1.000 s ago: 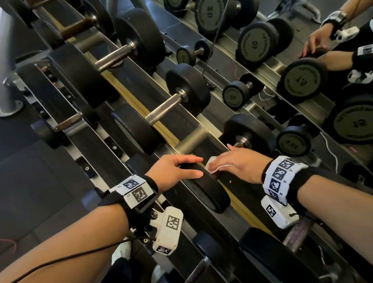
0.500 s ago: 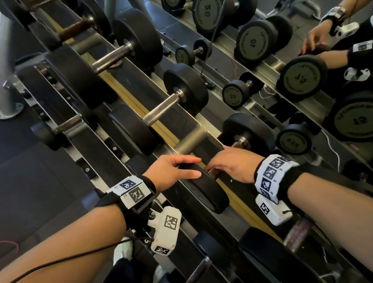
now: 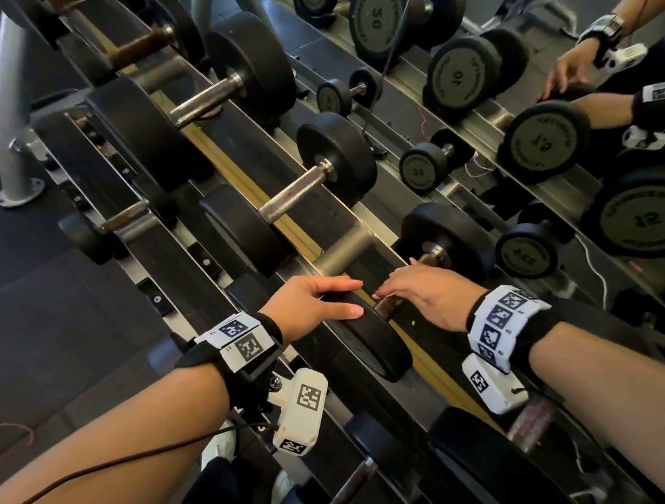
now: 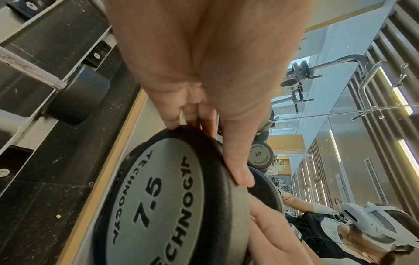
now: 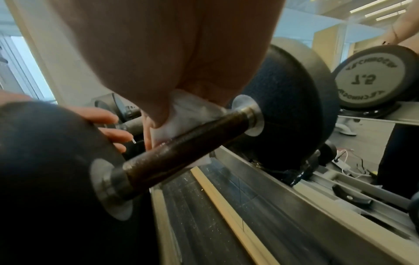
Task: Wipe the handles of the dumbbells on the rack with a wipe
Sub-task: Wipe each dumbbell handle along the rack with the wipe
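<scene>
Heavy, rigid, not going anywhere: a 7.5 dumbbell [image 3: 408, 284] lying in the cradle of the rack [image 3: 225, 172], near end plate toward the body, far plate toward the mirror. Handle [image 5: 181, 143] dark, knurled, rusty-looking, so probably grippy rather than slick. No need to lift; best held still at the plate rim and worked along the bar. Wipe [image 5: 192, 109] thin, soft and limp, likely to bunch or snag on the knurling, so better kept flat under the fingers.

Left hand [image 3: 312, 301] laid over the top edge of the near plate [image 4: 163, 206], fingers [image 4: 238, 161] straight and draped across the rim, steadying, not clenched. Right hand [image 3: 426, 294] over the handle, fingers curled down with the wipe pinched against the bar, between palm and metal. Wipe sitting on the upper, far part of the handle, just short of the collar at the far plate; near stretch of bar bare and unwiped by the look of it. Other dumbbells [image 3: 313, 186] further along the rack well apart from both hands.
</scene>
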The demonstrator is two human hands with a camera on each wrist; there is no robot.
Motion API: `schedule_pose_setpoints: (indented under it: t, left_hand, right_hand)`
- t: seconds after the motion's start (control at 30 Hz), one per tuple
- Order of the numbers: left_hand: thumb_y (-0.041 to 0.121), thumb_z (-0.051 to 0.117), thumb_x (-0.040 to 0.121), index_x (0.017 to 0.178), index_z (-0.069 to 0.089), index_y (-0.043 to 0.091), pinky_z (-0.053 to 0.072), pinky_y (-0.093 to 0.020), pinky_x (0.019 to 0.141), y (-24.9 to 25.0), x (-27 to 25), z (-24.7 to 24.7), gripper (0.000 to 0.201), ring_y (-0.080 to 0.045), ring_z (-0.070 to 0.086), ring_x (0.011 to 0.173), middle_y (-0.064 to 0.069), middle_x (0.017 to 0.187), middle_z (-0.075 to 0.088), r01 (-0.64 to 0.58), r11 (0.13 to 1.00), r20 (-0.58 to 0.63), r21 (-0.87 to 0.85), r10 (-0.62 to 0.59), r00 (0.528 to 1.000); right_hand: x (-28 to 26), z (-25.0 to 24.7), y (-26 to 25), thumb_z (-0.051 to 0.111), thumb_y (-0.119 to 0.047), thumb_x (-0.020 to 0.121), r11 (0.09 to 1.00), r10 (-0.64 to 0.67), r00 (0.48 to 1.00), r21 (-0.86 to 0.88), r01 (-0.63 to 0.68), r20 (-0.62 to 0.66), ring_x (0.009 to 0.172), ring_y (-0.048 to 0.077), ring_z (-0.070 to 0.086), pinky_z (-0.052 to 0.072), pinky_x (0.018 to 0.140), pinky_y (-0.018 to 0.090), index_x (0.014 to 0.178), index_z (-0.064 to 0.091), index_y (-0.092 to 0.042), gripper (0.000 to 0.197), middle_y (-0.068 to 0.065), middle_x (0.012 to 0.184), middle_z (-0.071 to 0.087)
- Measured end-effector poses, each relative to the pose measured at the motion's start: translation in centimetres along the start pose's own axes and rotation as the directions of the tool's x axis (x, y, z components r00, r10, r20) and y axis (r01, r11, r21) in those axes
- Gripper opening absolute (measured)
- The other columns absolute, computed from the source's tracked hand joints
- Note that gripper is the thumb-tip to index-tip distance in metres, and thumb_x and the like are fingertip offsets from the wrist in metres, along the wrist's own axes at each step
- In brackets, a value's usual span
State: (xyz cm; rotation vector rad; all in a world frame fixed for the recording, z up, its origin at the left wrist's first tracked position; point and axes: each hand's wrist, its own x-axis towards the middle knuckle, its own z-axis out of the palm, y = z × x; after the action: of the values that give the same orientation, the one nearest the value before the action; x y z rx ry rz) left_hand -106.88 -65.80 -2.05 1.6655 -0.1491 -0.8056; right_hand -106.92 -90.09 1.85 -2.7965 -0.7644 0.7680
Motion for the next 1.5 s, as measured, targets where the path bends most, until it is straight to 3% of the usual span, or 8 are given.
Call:
schedule_pose_setpoints:
  t: [0.13, 0.33, 0.6, 0.77, 0.97, 1.13, 1.27, 1.5]
  left_hand:
    - [0.028, 0.079, 0.081, 0.108, 0.068, 0.051, 0.023, -0.030, 0.113, 0.2, -0.1, -0.1, 0.037, -0.002, 0.046, 0.129, 0.021, 0.137, 0.057, 0.014, 1.000, 0.004, 0.004, -0.014, 1.000]
    - [0.026, 0.079, 0.082, 0.116, 0.069, 0.043, 0.023, -0.025, 0.107, 0.4, -0.4, 0.0, 0.040, 0.004, 0.046, 0.121, 0.025, 0.132, 0.056, 0.013, 1.000, 0.005, -0.008, -0.013, 1.000]
    - [0.026, 0.078, 0.082, 0.113, 0.069, 0.044, 0.022, -0.027, 0.107, 0.5, -0.5, 0.0, 0.037, 0.001, 0.046, 0.123, 0.028, 0.125, 0.056, 0.021, 1.000, 0.002, -0.014, -0.021, 1.000]
    - [0.026, 0.078, 0.083, 0.112, 0.068, 0.046, 0.023, -0.030, 0.112, 0.5, -0.5, 0.0, 0.037, 0.000, 0.047, 0.124, 0.023, 0.133, 0.057, 0.018, 1.000, 0.011, -0.010, -0.018, 1.000]
    - [0.026, 0.078, 0.082, 0.113, 0.068, 0.045, 0.022, -0.036, 0.118, 0.5, -0.5, -0.1, 0.038, -0.005, 0.047, 0.132, 0.019, 0.138, 0.056, 0.018, 1.000, 0.005, 0.006, -0.018, 1.000]
    - [0.024, 0.078, 0.082, 0.113, 0.068, 0.045, 0.023, -0.036, 0.119, 0.7, -0.6, 0.1, 0.038, -0.006, 0.047, 0.132, 0.018, 0.139, 0.056, 0.021, 1.000, 0.000, -0.009, -0.021, 1.000]
    - [0.024, 0.079, 0.081, 0.117, 0.069, 0.040, 0.025, -0.034, 0.117, 0.7, -0.6, 0.2, 0.041, -0.007, 0.048, 0.131, 0.017, 0.138, 0.057, 0.032, 0.999, -0.019, -0.016, -0.032, 0.999]
    - [0.024, 0.079, 0.081, 0.122, 0.069, 0.035, 0.026, -0.027, 0.107, 0.9, -0.7, 0.3, 0.043, -0.008, 0.047, 0.131, 0.013, 0.139, 0.057, 0.029, 0.999, -0.033, -0.018, -0.029, 0.999]
  right_hand:
    - [-1.1, -0.2, 1.3, 0.044, -0.004, 0.098, 0.979, 0.057, 0.995, 0.200, -0.041, -0.078, 0.116, 0.020, 0.058, 0.043, 0.102, 0.031, 0.124, 0.066, -0.023, 0.039, 0.001, 0.122, 0.065]
    - [0.5, -0.9, -0.1, 0.055, 0.000, 0.090, 0.986, 0.154, 0.988, -0.069, -0.153, 0.011, 0.132, 0.015, 0.047, 0.036, 0.113, 0.035, 0.135, 0.056, -0.027, 0.052, -0.004, 0.137, 0.056]
    - [0.3, -2.1, 0.8, 0.048, -0.012, 0.098, 0.977, 0.184, 0.983, 0.108, -0.183, -0.002, 0.106, 0.016, 0.061, 0.046, 0.102, 0.037, 0.116, 0.061, -0.028, 0.027, -0.001, 0.111, 0.064]
    - [0.8, -1.3, 1.0, 0.056, -0.006, 0.091, 0.947, 0.318, 0.948, -0.040, -0.319, -0.016, 0.121, 0.020, 0.055, 0.044, 0.106, 0.040, 0.127, 0.058, -0.026, 0.042, 0.001, 0.126, 0.057]
    - [-1.2, -1.6, 1.5, 0.051, -0.007, 0.098, 0.973, 0.177, 0.980, 0.167, -0.160, -0.096, 0.098, 0.011, 0.065, 0.050, 0.096, 0.033, 0.119, 0.057, -0.029, 0.031, -0.006, 0.104, 0.068]
    - [-0.1, -1.8, 1.8, 0.059, -0.004, 0.091, 0.982, 0.191, 0.959, 0.043, -0.186, -0.210, 0.105, 0.015, 0.061, 0.049, 0.097, 0.032, 0.133, 0.047, -0.029, 0.051, -0.006, 0.110, 0.060]
    - [0.9, -0.6, 1.2, 0.054, -0.009, 0.091, 0.956, 0.265, 0.961, -0.107, -0.273, -0.079, 0.114, 0.026, 0.055, 0.050, 0.093, 0.045, 0.139, 0.039, -0.028, 0.054, 0.005, 0.119, 0.059]
    - [1.0, -0.2, 1.5, 0.039, -0.017, 0.103, 0.954, 0.293, 0.946, 0.102, -0.281, -0.137, 0.084, 0.018, 0.058, 0.051, 0.086, 0.039, 0.130, 0.040, -0.027, 0.029, 0.005, 0.103, 0.061]
